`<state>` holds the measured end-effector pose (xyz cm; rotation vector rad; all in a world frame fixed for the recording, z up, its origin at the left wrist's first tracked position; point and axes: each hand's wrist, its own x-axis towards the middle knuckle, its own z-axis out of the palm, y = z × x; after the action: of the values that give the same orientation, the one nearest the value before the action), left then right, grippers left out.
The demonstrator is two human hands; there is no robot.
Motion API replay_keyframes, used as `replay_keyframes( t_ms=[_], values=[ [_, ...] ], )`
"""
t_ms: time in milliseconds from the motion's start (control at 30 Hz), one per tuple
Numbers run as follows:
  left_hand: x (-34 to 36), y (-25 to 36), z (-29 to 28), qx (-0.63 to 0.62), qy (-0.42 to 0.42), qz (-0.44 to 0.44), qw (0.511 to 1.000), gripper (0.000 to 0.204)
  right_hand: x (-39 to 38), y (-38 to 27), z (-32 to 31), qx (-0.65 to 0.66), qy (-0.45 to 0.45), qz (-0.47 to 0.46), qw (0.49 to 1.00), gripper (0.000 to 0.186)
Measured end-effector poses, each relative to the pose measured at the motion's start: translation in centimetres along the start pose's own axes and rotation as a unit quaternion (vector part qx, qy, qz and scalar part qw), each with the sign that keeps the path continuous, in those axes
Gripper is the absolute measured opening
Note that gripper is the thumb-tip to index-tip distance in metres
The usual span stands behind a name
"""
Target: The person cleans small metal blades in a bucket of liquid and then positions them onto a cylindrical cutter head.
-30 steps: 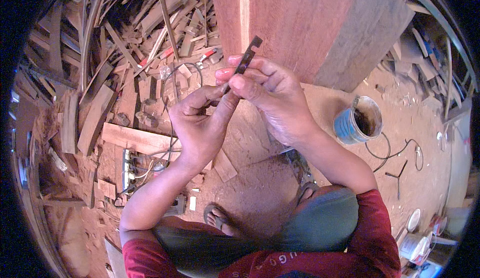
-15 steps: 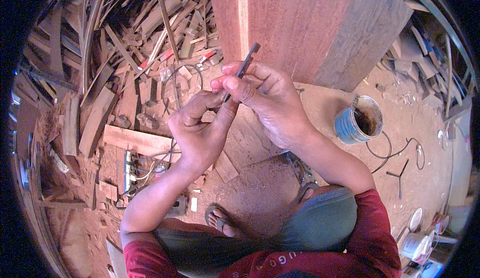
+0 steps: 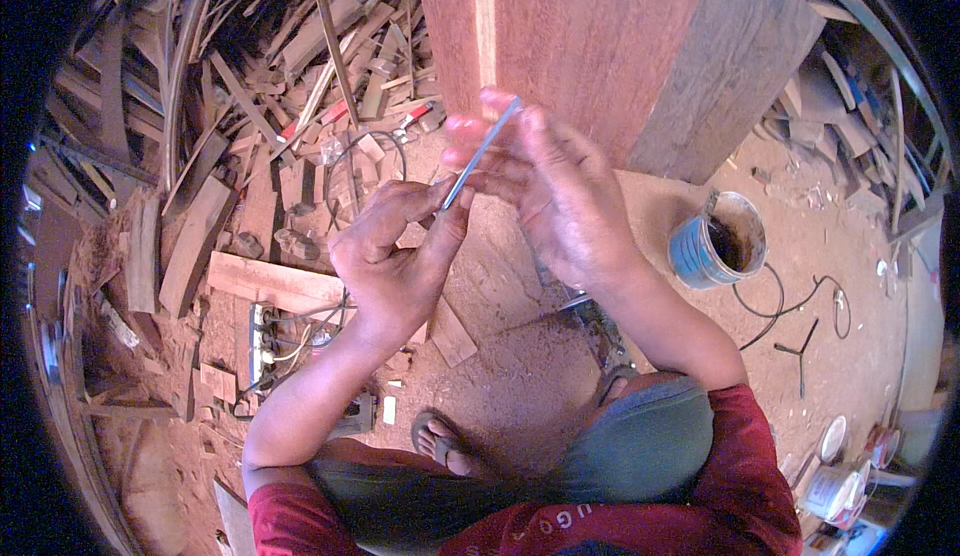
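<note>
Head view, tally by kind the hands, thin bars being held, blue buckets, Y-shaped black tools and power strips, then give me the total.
Hands: 2, left hand and right hand
Thin bar: 1
Blue bucket: 1
Y-shaped black tool: 1
Power strip: 1
Total: 6

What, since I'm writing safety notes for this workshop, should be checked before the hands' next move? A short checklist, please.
1. Left hand pinching the narrow metal strip by its lower end: ok.
2. Right hand free of the metal strip: cannot tell; its fingers overlap it in view.
3. Hands covered: not ok; both are bare.
4. Blue bucket upright: ok; it stands to the right of the right forearm.
5. Power strip clear of wood: not ok; a board lies close by.
</note>
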<state>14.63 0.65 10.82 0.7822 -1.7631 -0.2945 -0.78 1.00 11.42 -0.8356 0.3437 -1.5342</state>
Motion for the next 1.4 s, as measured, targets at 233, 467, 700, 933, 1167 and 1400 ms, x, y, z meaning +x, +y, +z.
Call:
replay_keyframes(
  t_ms=[233, 467, 700, 933, 1167, 1400],
  values=[
    [1.5, -0.1, -1.7, 0.118, -0.03, 0.189, 0.974, 0.023, 0.0, -0.6, -1.1, -0.102, -0.005, -0.102, 0.99, 0.027],
    [1.6, 1.8, -1.6, 0.068, -0.005, 0.069, 0.995, 0.022, 0.7, -0.8, -1.3, -0.063, -0.008, -0.061, 0.996, 0.025],
    [3.9, 4.8, -3.0, -0.033, 0.07, 0.029, 0.997, 0.021, 4.0, -1.4, 2.2, 0.047, -0.064, 0.018, 0.997, 0.018],
    [5.7, 4.5, -3.9, 0.021, 0.142, 0.158, 0.977, 0.025, 6.4, -1.0, 4.3, 0.106, -0.159, 0.072, 0.979, 0.018],
    [5.9, 4.3, -4.5, 0.029, 0.142, 0.162, 0.976, 0.023, 7.4, 0.3, 5.2, 0.145, -0.189, 0.091, 0.967, 0.016],
    [6.2, 4.4, -4.5, 0.03, 0.167, 0.167, 0.971, 0.026, 8.0, 0.4, 5.8, 0.122, -0.199, 0.079, 0.969, 0.016]
  ],
)
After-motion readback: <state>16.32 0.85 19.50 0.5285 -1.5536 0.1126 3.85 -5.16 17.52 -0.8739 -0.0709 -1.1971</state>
